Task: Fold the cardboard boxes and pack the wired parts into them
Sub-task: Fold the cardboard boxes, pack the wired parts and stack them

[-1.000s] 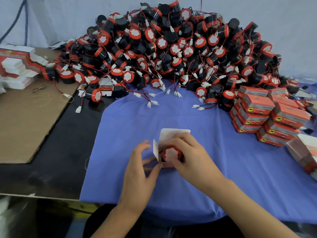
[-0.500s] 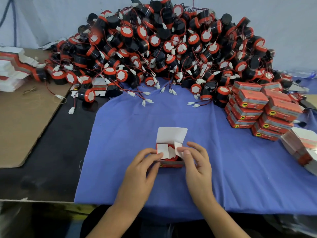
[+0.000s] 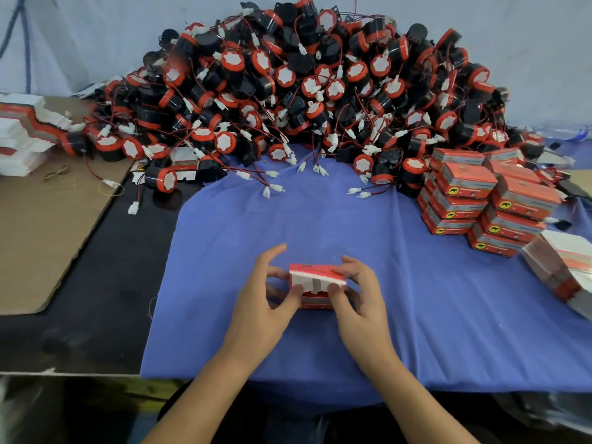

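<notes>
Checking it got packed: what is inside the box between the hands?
In the box, a red sliver shows below the white flaps, perhaps a wired part; flaps and lid cover the rest.

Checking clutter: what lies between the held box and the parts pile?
Head view: bare blue cloth between box and pile; only loose connectors trail at the pile's edge.

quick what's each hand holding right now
Left hand: grips the left end of the small box.
Right hand: grips its right end.
</notes>
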`<control>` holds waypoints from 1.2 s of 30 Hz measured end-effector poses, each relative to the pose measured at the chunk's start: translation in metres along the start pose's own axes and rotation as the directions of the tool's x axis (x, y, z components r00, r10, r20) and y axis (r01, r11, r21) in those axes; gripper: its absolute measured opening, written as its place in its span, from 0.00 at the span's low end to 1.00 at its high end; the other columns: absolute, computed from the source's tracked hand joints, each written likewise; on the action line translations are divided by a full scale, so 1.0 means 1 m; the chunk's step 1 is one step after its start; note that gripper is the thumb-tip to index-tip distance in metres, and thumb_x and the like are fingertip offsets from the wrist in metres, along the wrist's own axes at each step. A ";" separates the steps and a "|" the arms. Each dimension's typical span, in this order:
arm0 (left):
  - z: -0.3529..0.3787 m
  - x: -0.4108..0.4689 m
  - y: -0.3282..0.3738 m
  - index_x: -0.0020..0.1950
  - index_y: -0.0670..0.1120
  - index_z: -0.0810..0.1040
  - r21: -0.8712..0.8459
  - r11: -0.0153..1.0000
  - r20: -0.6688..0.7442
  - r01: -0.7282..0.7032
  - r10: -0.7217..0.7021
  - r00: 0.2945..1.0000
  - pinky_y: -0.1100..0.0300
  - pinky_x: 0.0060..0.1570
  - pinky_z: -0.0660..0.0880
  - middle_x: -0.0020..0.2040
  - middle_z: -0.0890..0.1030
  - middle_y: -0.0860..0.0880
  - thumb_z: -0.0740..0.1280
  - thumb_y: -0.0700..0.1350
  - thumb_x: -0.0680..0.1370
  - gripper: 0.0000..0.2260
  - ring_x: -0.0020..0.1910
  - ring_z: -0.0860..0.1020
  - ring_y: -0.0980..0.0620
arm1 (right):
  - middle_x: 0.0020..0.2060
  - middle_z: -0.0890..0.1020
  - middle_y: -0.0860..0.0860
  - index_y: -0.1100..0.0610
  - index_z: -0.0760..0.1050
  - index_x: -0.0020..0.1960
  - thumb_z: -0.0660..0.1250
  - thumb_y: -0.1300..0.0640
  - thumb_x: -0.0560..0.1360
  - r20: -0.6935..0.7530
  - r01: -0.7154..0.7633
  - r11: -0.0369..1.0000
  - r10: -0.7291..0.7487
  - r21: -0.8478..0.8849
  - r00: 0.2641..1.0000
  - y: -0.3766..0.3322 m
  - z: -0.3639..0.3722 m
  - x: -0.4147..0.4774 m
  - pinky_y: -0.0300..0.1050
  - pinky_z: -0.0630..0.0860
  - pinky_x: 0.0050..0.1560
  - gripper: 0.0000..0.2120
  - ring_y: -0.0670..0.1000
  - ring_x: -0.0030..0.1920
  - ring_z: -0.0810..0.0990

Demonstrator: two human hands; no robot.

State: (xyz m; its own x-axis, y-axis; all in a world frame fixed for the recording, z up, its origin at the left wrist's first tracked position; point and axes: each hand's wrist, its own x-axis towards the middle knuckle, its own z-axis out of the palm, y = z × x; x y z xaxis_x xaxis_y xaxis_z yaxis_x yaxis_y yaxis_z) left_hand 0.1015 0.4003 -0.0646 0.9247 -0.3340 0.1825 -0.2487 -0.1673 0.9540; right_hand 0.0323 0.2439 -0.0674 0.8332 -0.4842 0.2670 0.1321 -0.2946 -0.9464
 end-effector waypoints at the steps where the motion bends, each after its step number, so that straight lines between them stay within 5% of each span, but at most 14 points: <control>1: 0.000 -0.001 -0.001 0.68 0.62 0.76 0.043 0.998 0.026 -0.048 0.047 0.999 0.66 0.43 0.78 0.56 0.78 0.58 0.72 0.40 0.79 0.22 0.45 0.81 0.56 | 0.65 0.74 0.34 0.37 0.76 0.55 0.65 0.57 0.77 0.018 -0.003 1.000 0.003 0.006 1.000 0.000 0.000 0.000 0.38 0.78 0.58 0.15 0.46 0.69 0.75; 3: -0.004 -0.002 -0.002 0.65 0.63 0.79 0.113 0.987 0.065 -0.115 0.108 0.992 0.68 0.46 0.77 0.63 0.74 0.56 0.68 0.37 0.80 0.22 0.50 0.80 0.59 | 0.68 0.73 0.34 0.41 0.77 0.56 0.63 0.53 0.74 0.069 -0.002 1.000 0.001 0.007 0.998 0.002 -0.002 -0.002 0.39 0.77 0.59 0.13 0.45 0.69 0.76; 7: -0.011 -0.008 -0.002 0.64 0.63 0.77 0.134 0.981 0.164 -0.139 0.116 0.980 0.72 0.55 0.72 0.76 0.64 0.62 0.59 0.50 0.74 0.20 0.68 0.71 0.62 | 0.70 0.75 0.39 0.47 0.78 0.58 0.63 0.58 0.73 0.135 0.019 0.997 -0.008 -0.079 0.991 0.005 -0.003 -0.003 0.44 0.75 0.66 0.16 0.44 0.71 0.73; 10: -0.011 -0.010 -0.006 0.69 0.55 0.76 0.204 0.963 0.176 -0.176 0.140 0.974 0.61 0.66 0.72 0.77 0.66 0.63 0.64 0.49 0.77 0.21 0.74 0.64 0.60 | 0.70 0.74 0.36 0.47 0.77 0.62 0.64 0.58 0.73 0.146 0.014 0.996 0.000 -0.092 0.989 0.005 -0.001 -0.004 0.43 0.72 0.69 0.19 0.41 0.73 0.70; 15: -0.010 -0.009 -0.009 0.73 0.56 0.74 0.259 0.941 0.156 -0.217 0.181 0.971 0.63 0.70 0.68 0.75 0.70 0.62 0.67 0.43 0.83 0.19 0.74 0.67 0.58 | 0.66 0.77 0.37 0.47 0.79 0.63 0.66 0.63 0.76 0.111 0.095 0.991 -0.085 -0.091 0.990 0.003 -0.001 -0.004 0.42 0.75 0.66 0.19 0.43 0.72 0.72; 19: -0.009 -0.009 -0.009 0.69 0.58 0.77 0.270 0.936 0.133 -0.226 0.196 0.971 0.65 0.69 0.67 0.73 0.72 0.63 0.65 0.47 0.84 0.14 0.73 0.69 0.59 | 0.63 0.80 0.39 0.48 0.82 0.61 0.69 0.63 0.80 0.082 0.097 0.991 -0.090 -0.088 0.993 0.002 -0.001 -0.003 0.41 0.77 0.61 0.14 0.42 0.70 0.74; 24: -0.009 -0.009 -0.009 0.68 0.59 0.79 0.264 0.940 0.087 -0.216 0.200 0.976 0.70 0.67 0.65 0.71 0.75 0.62 0.64 0.51 0.84 0.13 0.71 0.70 0.60 | 0.64 0.80 0.40 0.46 0.82 0.62 0.69 0.57 0.79 0.174 0.127 0.987 -0.108 -0.102 0.979 -0.001 -0.002 -0.005 0.40 0.72 0.68 0.13 0.44 0.75 0.69; 29: -0.010 -0.009 -0.006 0.63 0.63 0.80 0.245 0.942 0.021 -0.228 0.230 0.973 0.67 0.64 0.69 0.65 0.78 0.66 0.61 0.57 0.85 0.10 0.68 0.74 0.58 | 0.64 0.80 0.43 0.48 0.83 0.62 0.71 0.57 0.79 0.102 0.152 0.984 -0.143 -0.094 0.984 -0.002 0.000 -0.006 0.37 0.75 0.63 0.13 0.45 0.70 0.75; 36: -0.009 -0.013 -0.007 0.61 0.54 0.85 0.356 0.893 -0.072 -0.274 0.318 0.945 0.74 0.62 0.66 0.61 0.77 0.57 0.69 0.47 0.80 0.11 0.59 0.74 0.58 | 0.70 0.75 0.44 0.44 0.82 0.62 0.71 0.62 0.79 0.118 0.135 0.982 -0.119 -0.133 0.986 -0.001 0.000 -0.008 0.33 0.74 0.62 0.16 0.38 0.67 0.76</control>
State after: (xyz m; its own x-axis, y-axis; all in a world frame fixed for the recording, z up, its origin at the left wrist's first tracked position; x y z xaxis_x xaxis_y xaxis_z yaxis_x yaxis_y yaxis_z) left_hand 0.0934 0.4140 -0.0716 0.8156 -0.3024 0.4933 -0.5781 -0.3886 0.7175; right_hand 0.0255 0.2487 -0.0683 0.8692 -0.3446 0.3547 0.1707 -0.4641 -0.8692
